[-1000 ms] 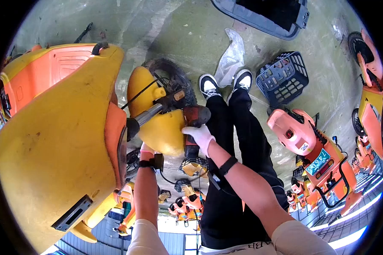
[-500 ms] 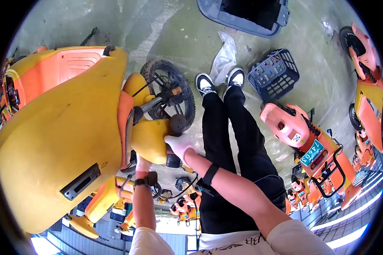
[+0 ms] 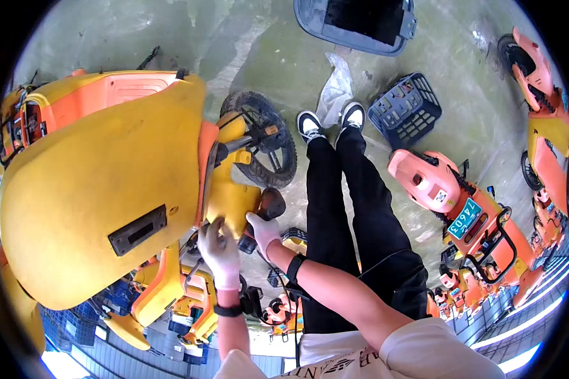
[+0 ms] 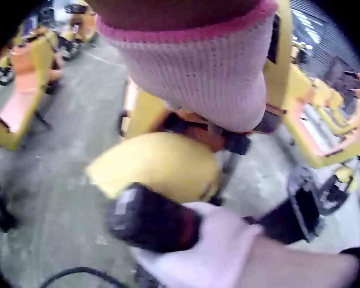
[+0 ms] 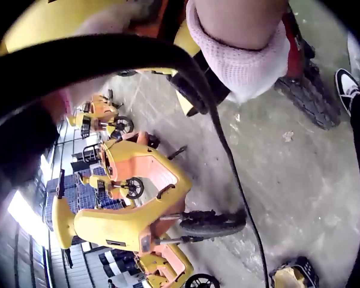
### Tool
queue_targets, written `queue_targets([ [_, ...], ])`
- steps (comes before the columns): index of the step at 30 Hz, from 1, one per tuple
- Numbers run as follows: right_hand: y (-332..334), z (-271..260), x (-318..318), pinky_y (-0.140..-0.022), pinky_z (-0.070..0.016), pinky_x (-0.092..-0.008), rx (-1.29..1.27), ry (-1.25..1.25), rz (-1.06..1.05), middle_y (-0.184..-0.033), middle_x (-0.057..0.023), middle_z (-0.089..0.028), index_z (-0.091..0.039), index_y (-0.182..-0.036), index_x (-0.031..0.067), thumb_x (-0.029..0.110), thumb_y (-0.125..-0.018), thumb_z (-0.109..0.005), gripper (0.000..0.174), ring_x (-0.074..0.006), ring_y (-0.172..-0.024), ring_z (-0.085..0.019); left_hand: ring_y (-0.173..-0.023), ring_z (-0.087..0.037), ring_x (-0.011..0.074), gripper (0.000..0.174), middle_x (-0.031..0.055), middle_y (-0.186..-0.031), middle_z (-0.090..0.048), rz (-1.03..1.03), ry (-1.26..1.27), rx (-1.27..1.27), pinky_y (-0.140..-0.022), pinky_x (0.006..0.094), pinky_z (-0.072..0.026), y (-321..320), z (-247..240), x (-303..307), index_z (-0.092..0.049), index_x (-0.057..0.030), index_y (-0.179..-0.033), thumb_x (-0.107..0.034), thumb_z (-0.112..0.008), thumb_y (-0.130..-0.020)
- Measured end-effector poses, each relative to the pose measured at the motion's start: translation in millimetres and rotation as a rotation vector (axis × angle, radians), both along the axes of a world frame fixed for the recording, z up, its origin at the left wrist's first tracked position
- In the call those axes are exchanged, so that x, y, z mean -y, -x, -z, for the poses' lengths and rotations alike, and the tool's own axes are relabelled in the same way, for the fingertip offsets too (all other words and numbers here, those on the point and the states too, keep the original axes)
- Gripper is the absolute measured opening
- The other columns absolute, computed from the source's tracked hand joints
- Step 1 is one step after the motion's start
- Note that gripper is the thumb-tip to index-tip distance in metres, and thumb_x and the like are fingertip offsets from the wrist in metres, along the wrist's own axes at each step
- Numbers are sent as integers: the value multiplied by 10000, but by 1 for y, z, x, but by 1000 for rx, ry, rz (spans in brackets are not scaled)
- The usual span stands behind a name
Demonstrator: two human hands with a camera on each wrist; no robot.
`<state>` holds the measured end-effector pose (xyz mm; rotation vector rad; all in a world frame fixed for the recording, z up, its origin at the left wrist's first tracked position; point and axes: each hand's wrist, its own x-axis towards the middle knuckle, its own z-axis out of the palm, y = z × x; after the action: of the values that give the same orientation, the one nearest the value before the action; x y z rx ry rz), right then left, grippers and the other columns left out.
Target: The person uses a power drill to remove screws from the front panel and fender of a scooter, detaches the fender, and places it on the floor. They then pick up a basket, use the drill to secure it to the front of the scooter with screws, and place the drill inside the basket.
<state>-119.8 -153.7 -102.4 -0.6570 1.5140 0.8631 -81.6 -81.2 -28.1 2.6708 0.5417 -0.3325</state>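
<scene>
My right hand, in a white knitted glove, grips a cordless drill with a dark, rounded rear end. In the left wrist view the drill's black battery sticks out beside the right glove. The drill stands close against the yellow front mudguard of a large yellow and orange scooter. Also gloved, my left hand is raised beside the mudguard's near end with its fingers bent. I cannot tell whether its fingertips pinch anything small. In the right wrist view the right fingers are hidden past the cuff.
The scooter's front wheel lies beyond the mudguard. A dark plastic basket and a crumpled translucent sheet are on the floor by the shoes. An orange scooter stands to the right. A black cable crosses the right wrist view.
My left hand has come out from behind the mudguard and towards me, now fully visible. The right hand still holds the drill, which has shifted left and down in the view.
</scene>
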Motion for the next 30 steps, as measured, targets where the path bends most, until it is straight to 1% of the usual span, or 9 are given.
queue_targets([
  [4, 17, 23, -5, -606, -505, -290, 108, -54, 7, -861, -51, -604, -588, -969, -11, 188, -728, -673, 324, -126, -715, -583, -758, -579, 288, 303, 148, -822, -570, 639, -271, -448, -644, 379, -462, -79, 28, 32, -597, -37, -1060, -203, -541, -812],
  [10, 29, 34, 9, -525, -478, -269, 46, -146, 32, -739, -38, -597, -607, -791, 19, 183, -720, -676, 192, -134, -624, -586, -780, -601, 181, 152, 45, -822, -615, 1038, -621, -956, -582, 325, -451, -49, 120, 37, -654, -123, -888, -166, -545, -792],
  [13, 34, 32, 26, -508, -464, -277, 93, -202, 8, -674, -41, -599, -600, -771, 30, 145, -711, -661, 144, -144, -543, -571, -731, -609, 229, 166, 96, -753, -609, 1175, -674, -580, -622, 339, -463, -45, 142, 19, -663, -98, -721, -238, -579, -755],
  [15, 34, 34, 52, -532, -470, -283, 96, -169, -57, -684, -61, -607, -592, -767, 26, 127, -723, -653, 126, -157, -556, -581, -725, -591, 274, 264, 91, -717, -596, 1071, -649, -550, -608, 367, -422, 43, 246, -67, -666, -124, -677, -387, -650, -656],
  [17, 25, 38, 86, -550, -466, -290, 119, -94, -169, -668, -65, -613, -611, -724, 31, 148, -707, -657, 126, -159, -573, -581, -757, -593, 239, 240, 84, -753, -616, 1420, -506, -692, -660, 376, -425, -12, 158, -25, -664, -78, -854, -287, -598, -757],
  [19, 22, 48, 125, -554, -449, -296, 213, 5, -272, -657, -62, -615, -649, -670, 48, 208, -668, -669, 161, -154, -574, -567, -751, -595, 259, 409, 113, -740, -616, 1245, -390, -898, -695, 395, -429, -14, 159, -29, -670, -64, -881, -414, -664, -669],
  [21, 17, 68, 158, -575, -477, -312, 61, -33, 199, -700, -78, -617, -614, -740, 55, 165, -696, -670, 131, -186, -605, -597, -721, -569, 264, 504, 105, -738, -602, 1502, -651, -619, -628, 348, -390, -7, 148, -26, -666, -90, -731, -586, -613, -659],
  [25, 3, 75, 239, -629, -518, -340, 155, -16, 404, -724, -107, -608, -575, -827, 19, 99, -766, -617, 109, -225, -656, -612, -729, -599, 253, 511, 116, -736, -609, 1111, -413, -811, -629, 357, -435, -8, 141, -23, -656, -58, -777, -553, -656, -652],
  [30, 11, 71, 308, -649, -517, -360, 162, 90, 425, -773, -107, -601, -557, -850, 17, 71, -747, -642, 144, -228, -694, -610, -786, -591, 296, 468, 157, -803, -601, 1128, -350, -778, -709, 379, -436, -19, 119, -19, -632, -21, -736, -477, -693, -650],
])
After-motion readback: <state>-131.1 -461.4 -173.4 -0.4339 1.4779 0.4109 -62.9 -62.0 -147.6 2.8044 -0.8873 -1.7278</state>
